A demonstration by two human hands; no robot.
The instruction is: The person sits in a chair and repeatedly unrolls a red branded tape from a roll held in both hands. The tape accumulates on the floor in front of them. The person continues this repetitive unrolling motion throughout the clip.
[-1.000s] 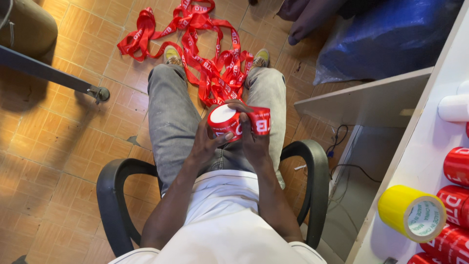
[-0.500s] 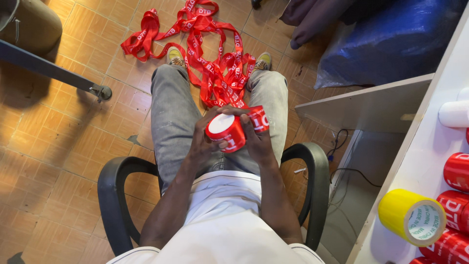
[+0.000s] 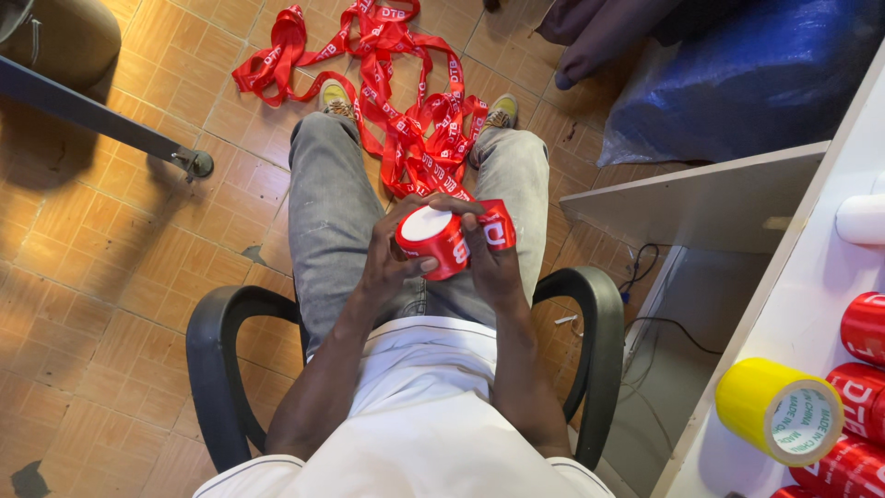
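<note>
Tiled floor (image 3: 111, 277) below; left hand (image 3: 392, 267), right hand (image 3: 489, 267), each grip clamped on red tape roll (image 3: 433, 240).

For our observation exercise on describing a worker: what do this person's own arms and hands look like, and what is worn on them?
Both forearms are bare down to the left hand and right hand. No gloves, watch, rings or bracelets show. The only clothing near the arms is a white top; its sleeves end above the forearms. The fingers are uncovered.

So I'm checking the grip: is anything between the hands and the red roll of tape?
Nothing visible is. The left hand wraps the red tape roll directly, thumb on its side. The right hand touches its far side, pinching the loose red strip that trails to the floor.
</note>
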